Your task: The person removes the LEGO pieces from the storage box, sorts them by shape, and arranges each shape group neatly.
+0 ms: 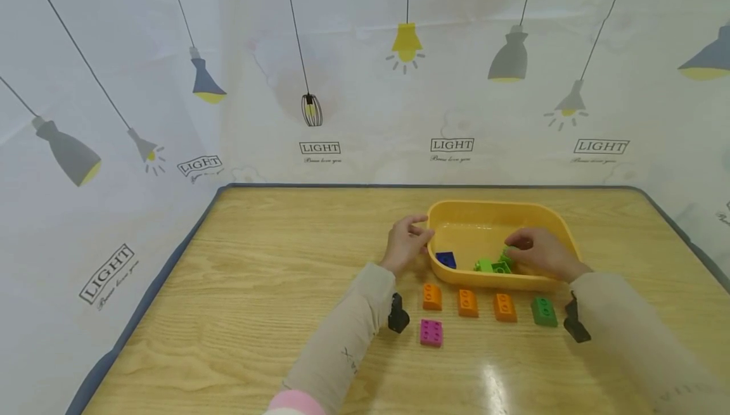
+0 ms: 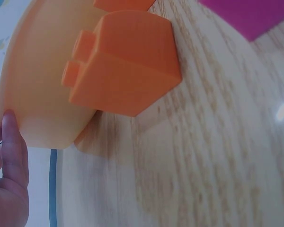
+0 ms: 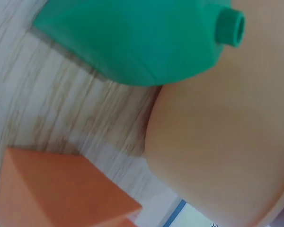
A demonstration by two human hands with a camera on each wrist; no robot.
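Observation:
A yellow plastic tub (image 1: 485,280) stands on the table, holding several light green toy building bricks (image 1: 485,266) and a dark blue brick (image 1: 446,260). My left hand (image 1: 405,242) is at the tub's left end, its fingers extended and touching the rim. In the left wrist view, a fingertip of the left hand (image 2: 10,175) rests against the tub's wall (image 2: 42,90). Inside the tub, my right hand (image 1: 538,252) pinches a green brick (image 1: 505,255), partly hidden by the fingers, beside the other light green ones.
In front of the tub stand an orange brick (image 1: 431,297), a second orange brick (image 1: 467,303), a third orange brick (image 1: 504,307) and a darker green brick (image 1: 544,312). A magenta brick (image 1: 431,332) lies nearer. A printed cloth (image 1: 365,168) rises behind the wooden table (image 1: 274,275).

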